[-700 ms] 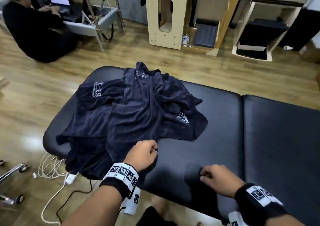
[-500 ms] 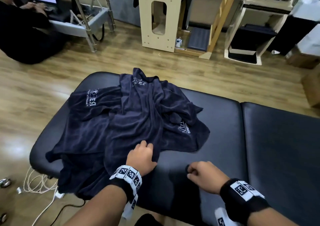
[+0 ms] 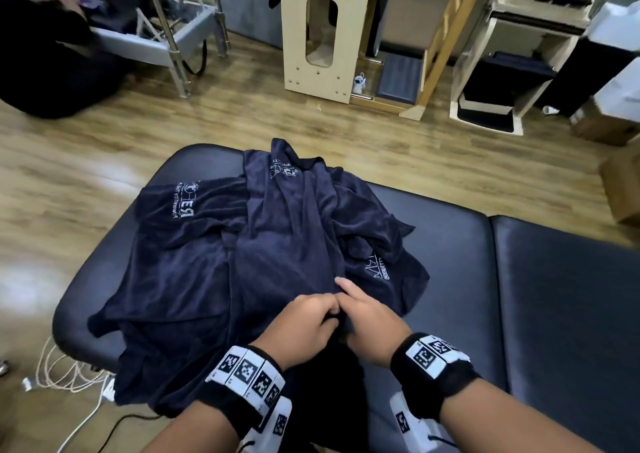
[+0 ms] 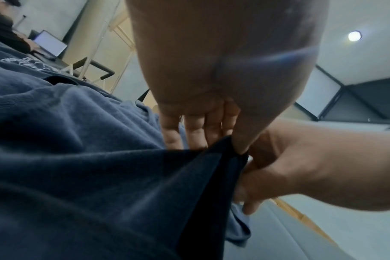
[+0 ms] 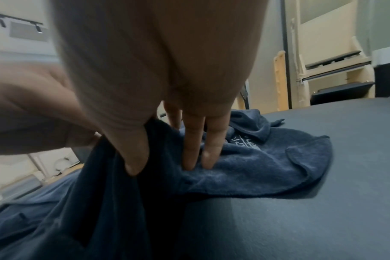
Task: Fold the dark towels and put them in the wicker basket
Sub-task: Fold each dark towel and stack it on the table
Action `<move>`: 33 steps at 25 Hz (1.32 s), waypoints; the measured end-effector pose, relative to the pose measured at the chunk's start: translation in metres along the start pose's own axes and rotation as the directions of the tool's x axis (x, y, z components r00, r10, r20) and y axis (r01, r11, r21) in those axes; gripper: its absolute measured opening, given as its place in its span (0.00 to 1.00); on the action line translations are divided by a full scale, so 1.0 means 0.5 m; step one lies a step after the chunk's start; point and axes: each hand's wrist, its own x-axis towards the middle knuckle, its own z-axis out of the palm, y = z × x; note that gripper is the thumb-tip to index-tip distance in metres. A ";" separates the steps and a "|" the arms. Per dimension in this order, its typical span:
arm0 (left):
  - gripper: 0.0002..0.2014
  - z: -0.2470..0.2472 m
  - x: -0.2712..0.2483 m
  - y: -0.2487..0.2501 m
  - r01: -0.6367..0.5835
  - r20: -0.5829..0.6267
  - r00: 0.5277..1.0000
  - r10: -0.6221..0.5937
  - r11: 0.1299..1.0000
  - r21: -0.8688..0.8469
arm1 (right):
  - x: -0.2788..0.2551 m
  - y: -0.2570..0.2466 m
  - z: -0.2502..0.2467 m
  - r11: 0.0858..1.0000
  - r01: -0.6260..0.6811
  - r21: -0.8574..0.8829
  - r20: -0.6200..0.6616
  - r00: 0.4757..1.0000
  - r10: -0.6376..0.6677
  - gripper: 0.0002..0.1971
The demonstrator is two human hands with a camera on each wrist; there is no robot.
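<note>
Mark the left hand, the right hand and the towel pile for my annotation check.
left hand point(image 3: 304, 328), head view, back of the hand.
right hand point(image 3: 369, 321), head view, back of the hand.
towel pile point(image 3: 194, 279), head view, flat left part.

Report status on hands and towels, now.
Left hand and right hand both pinching near edge of top towel. Towels heaped unfolded on black padded table. Wicker basket not in view.
</note>
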 end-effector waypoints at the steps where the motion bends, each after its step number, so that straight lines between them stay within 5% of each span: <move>1: 0.05 -0.003 -0.003 0.003 -0.004 -0.026 1.000 0.003 0.999 -0.048 | 0.003 -0.007 -0.005 0.999 -0.001 -0.037 -0.030 1.000 0.000 0.18; 3: 0.07 0.004 -0.011 0.004 0.008 -0.051 0.999 -0.013 0.996 -0.088 | -0.005 -0.014 -0.021 0.997 -0.030 -0.068 -0.130 0.991 0.021 0.07; 9: 0.21 0.098 -0.014 0.044 0.074 0.106 0.992 -0.068 0.996 -0.057 | -0.089 0.041 -0.090 0.954 -0.221 0.205 -0.416 0.862 0.289 0.09; 15: 0.13 0.182 0.058 0.170 -0.052 -0.107 0.993 0.041 0.993 -0.108 | -0.207 0.121 -0.112 0.881 -0.253 0.401 -0.468 0.770 0.434 0.10; 23: 0.03 0.325 0.167 0.372 0.066 0.063 0.996 -0.066 0.998 0.015 | -0.453 0.445 -0.148 0.742 -0.311 0.594 -0.485 0.597 0.638 0.09; 28: 0.06 0.443 0.210 0.576 0.074 0.251 0.968 -0.028 0.981 -0.177 | -0.632 0.692 -0.199 0.616 -0.462 0.638 -0.419 0.462 0.781 0.06; 31: 0.07 0.498 0.233 0.682 0.063 0.167 0.985 -0.033 0.982 -0.176 | -0.696 0.720 -0.223 0.729 -0.449 0.517 -0.529 0.501 0.684 0.11; 33: 0.09 0.531 0.254 0.737 0.077 0.045 0.997 -0.071 0.982 -0.175 | -0.729 0.690 -0.234 0.852 -0.205 0.482 -0.613 0.615 0.495 0.12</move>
